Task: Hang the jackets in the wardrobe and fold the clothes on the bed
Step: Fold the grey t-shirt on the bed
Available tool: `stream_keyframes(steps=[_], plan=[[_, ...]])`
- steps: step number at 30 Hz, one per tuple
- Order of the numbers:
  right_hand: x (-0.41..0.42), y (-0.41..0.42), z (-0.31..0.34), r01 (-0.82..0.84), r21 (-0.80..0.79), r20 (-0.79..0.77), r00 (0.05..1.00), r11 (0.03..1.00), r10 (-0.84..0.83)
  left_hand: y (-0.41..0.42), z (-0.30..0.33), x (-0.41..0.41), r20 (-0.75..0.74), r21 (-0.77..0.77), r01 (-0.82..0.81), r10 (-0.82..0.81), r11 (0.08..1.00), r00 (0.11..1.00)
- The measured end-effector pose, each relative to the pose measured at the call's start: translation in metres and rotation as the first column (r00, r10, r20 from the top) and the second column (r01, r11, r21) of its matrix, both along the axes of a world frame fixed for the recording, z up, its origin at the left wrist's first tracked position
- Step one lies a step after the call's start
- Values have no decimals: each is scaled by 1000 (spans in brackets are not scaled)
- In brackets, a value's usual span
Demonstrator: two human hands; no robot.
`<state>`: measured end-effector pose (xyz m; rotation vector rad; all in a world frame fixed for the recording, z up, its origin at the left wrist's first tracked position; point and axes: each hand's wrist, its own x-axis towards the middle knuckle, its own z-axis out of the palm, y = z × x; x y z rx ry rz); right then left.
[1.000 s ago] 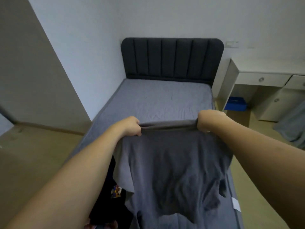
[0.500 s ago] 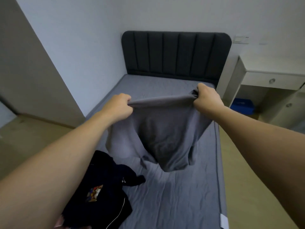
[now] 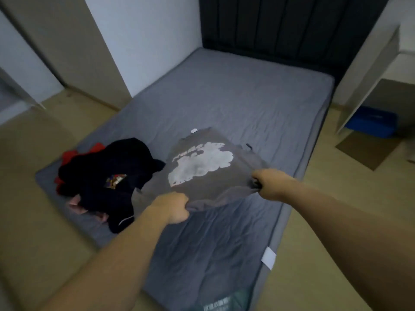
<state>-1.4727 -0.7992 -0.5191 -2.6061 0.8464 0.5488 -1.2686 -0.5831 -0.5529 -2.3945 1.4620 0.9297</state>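
The grey T-shirt (image 3: 203,169) now lies spread across the bed (image 3: 247,97), its worn white print facing up, where half a second ago it hung in the air between the raised hands. The left hand (image 3: 174,206) has come down to the mattress with its fingers curled tight round the near hem; the right hand (image 3: 269,184) pinches the same hem at its right end. The far edge, with a small white label, seems to rest flat on the sheet, though blur makes this uncertain. Just left of the shirt, touching its edge, sits a pile of dark clothes (image 3: 107,176) with red and pink pieces beneath. A white desk (image 3: 370,70) stands right of the bed, a blue box (image 3: 370,123) on the floor below it.
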Motion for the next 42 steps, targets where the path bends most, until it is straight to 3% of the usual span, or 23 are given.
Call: stream_keyframes(steps=[3,5,7,9,13,16,22,26,30,32,35,39,40,42], plan=[[-39,36,-105,-140,64,-267,952,988,152,29,-117,-62,-128,183,-33,57,983,990],[-67,64,-169,-231,156,-451,848,960,277,51,-181,-105,-224,349,5,78,937,972],[-92,90,-220,-195,229,-560,775,954,293,69,-227,-136,-307,485,93,70,869,949],[-103,109,-253,-138,263,-575,772,955,270,77,-252,-147,-351,524,130,73,842,934],[-81,117,-273,-76,273,-509,835,959,211,76,-262,-120,-297,366,-121,238,923,925],[-41,112,-257,-28,263,-413,900,964,139,82,-252,-81,-238,233,-267,321,935,917],[64,113,-247,-37,229,-195,977,973,83,111,-265,-1,-186,51,-541,540,840,821],[133,117,-322,-87,178,-16,996,980,91,97,-328,61,-292,-124,-797,746,591,599],[182,114,-434,-184,70,109,978,980,176,63,-405,120,-409,-308,-899,810,311,420],[199,106,-484,-213,-6,177,961,977,211,48,-442,143,-505,-320,-939,816,125,281],[216,96,-538,-229,-111,238,939,967,249,40,-486,162,-607,-322,-944,781,-73,147],[241,89,-566,-233,-221,293,910,947,293,49,-505,183,-679,-400,-900,715,-172,165],[250,89,-566,-237,-227,315,900,945,301,56,-502,188,-735,-392,-884,665,-256,134],[271,91,-564,-252,-228,343,883,941,320,76,-497,203,-861,-286,-814,509,-507,-15]])
